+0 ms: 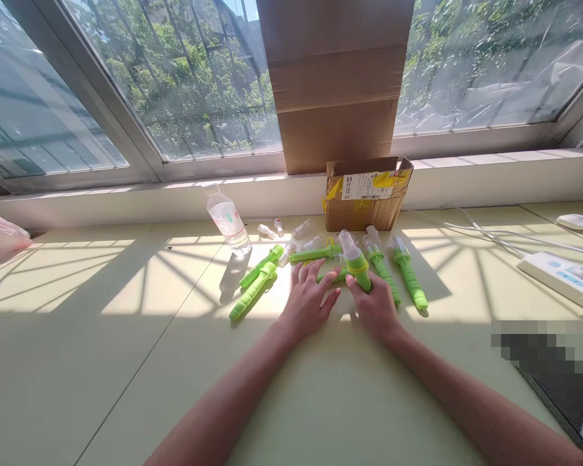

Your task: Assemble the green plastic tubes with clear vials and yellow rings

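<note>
- Green clear-capped tool (358, 265), tilted, in the right hand (376, 307), fingers closed round its handle.
- Left hand (307, 301): fingers loosely spread near a lying green tool (311, 255); contact I cannot tell.
- Other green tools (253, 291) lie either side on the surface (102, 362).
- Cardboard box (362, 215) and bottle (228, 223) stand beyond.

The head view looks down across the table (102, 362) towards windows (214, 84).
</note>
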A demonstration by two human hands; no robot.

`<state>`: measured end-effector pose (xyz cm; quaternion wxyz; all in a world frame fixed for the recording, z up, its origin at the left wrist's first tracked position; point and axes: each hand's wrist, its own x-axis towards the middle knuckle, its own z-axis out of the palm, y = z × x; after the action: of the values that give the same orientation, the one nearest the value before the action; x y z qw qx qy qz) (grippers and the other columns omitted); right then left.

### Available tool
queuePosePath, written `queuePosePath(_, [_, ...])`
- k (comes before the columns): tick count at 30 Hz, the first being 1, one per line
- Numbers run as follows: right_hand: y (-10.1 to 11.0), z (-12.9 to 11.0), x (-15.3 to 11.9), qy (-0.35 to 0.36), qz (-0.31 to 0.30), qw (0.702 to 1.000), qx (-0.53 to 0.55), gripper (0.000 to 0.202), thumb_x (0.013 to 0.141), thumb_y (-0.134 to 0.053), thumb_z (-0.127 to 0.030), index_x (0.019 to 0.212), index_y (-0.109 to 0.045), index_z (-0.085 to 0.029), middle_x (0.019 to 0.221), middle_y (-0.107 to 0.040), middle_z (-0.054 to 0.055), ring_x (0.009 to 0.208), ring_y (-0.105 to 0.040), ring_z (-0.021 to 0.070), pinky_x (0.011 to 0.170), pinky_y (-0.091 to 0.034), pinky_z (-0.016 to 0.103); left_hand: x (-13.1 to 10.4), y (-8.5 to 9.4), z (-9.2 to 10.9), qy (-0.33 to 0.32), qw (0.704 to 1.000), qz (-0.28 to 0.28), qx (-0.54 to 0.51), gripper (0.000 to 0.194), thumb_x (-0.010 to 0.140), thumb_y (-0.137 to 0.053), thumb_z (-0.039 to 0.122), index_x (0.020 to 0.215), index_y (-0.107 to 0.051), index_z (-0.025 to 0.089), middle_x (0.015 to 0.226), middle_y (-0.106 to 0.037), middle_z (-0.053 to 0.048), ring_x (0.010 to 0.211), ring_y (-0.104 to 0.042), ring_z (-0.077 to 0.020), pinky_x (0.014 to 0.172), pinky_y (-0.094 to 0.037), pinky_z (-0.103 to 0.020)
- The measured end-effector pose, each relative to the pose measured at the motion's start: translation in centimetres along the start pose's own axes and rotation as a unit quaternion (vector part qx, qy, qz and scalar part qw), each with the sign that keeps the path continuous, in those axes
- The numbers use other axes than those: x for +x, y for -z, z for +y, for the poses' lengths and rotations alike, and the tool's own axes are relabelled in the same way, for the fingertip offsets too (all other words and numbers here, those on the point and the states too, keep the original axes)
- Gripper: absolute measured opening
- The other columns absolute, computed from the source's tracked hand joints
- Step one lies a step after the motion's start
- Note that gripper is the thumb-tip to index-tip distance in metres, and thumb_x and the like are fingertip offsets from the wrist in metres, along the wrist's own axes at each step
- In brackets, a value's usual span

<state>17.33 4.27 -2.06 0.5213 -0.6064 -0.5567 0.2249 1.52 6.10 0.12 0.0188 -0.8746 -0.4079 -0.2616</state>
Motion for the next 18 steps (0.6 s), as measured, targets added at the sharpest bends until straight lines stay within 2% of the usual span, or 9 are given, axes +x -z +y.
queuePosePath(8, [0.0, 0.1, 0.0, 0.007, 0.013, 1.000, -0.004, 0.030, 0.080, -0.052, -0.041, 0.061, -0.045, -0.019, 0.055, -0.040, -0.005, 0.053, -0.034, 0.0098, 0.051, -0.031, 0.024, 1.5, -0.1, -1.3, -0.013, 1.000, -0.003, -0.009, 0.037, 0.088, -0.047, 0.032, 0.125, -0.052, 0.030, 0.131, -0.048, -0.009, 0.123, -0.041, -0.0272, 0.103, -0.029, -0.051])
queuePosePath(12, [-0.1, 0.0, 0.0, 0.004, 0.004, 1.000, 0.003, 0.027, 0.080, -0.052, -0.040, 0.063, -0.050, -0.018, 0.056, -0.043, -0.004, 0.053, -0.036, 0.0105, 0.051, -0.031, 0.024, 2.7, -0.6, -1.6, -0.026, 0.998, -0.036, -0.034, 0.035, 0.088, -0.046, 0.036, 0.121, -0.055, 0.031, 0.126, -0.054, -0.008, 0.122, -0.044, -0.0275, 0.105, -0.028, -0.053])
queuePosePath(15, [-0.1, -0.3, 0.0, 0.000, -0.003, 1.000, 0.010, 0.025, 0.080, -0.052, -0.038, 0.065, -0.051, -0.018, 0.056, -0.044, -0.003, 0.053, -0.037, 0.0107, 0.050, -0.030, 0.024, 3.8, -1.3, -1.4, 0.012, 0.994, -0.054, -0.098, 0.034, 0.086, -0.047, 0.035, 0.118, -0.057, 0.028, 0.122, -0.059, -0.007, 0.116, -0.050, -0.0275, 0.099, -0.037, -0.050])
queuePosePath(18, [-0.1, -0.4, -0.1, 0.004, 0.001, 1.000, 0.008, 0.026, 0.079, -0.052, -0.037, 0.061, -0.044, -0.019, 0.053, -0.040, -0.005, 0.051, -0.034, 0.0101, 0.049, -0.028, 0.024, 4.6, -1.8, -1.3, 0.055, 0.981, -0.033, -0.181, 0.028, 0.083, -0.050, 0.025, 0.108, -0.063, 0.024, 0.111, -0.065, -0.006, 0.107, -0.058, -0.0260, 0.090, -0.048, -0.042])
